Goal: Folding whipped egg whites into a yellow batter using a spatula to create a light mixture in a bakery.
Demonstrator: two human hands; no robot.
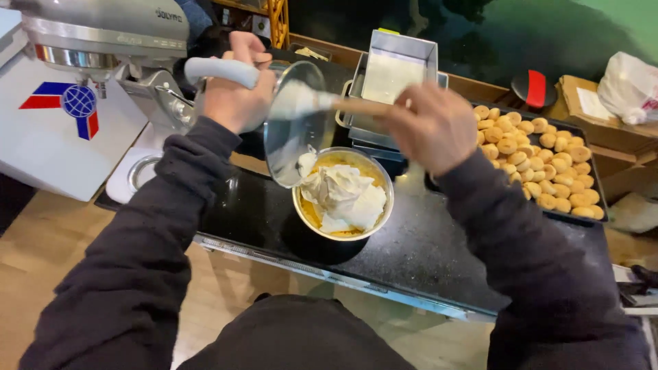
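Observation:
My left hand (236, 89) grips the pale handle of a steel mixing bowl (296, 130), tipped on its side over a smaller round steel bowl (343, 194). The smaller bowl holds yellow batter with a heap of white whipped cream on top. My right hand (433, 127) holds the wooden handle of a spatula (308, 101), its white blade reaching into the tilted mixing bowl. A smear of cream hangs at the mixing bowl's lower rim, just above the small bowl.
A stand mixer (103, 34) stands at the back left. A dark tray (593, 171) of several small golden pastries lies to the right. A rectangular metal container (397, 68) sits behind the bowls. Everything rests on a black counter (425, 253).

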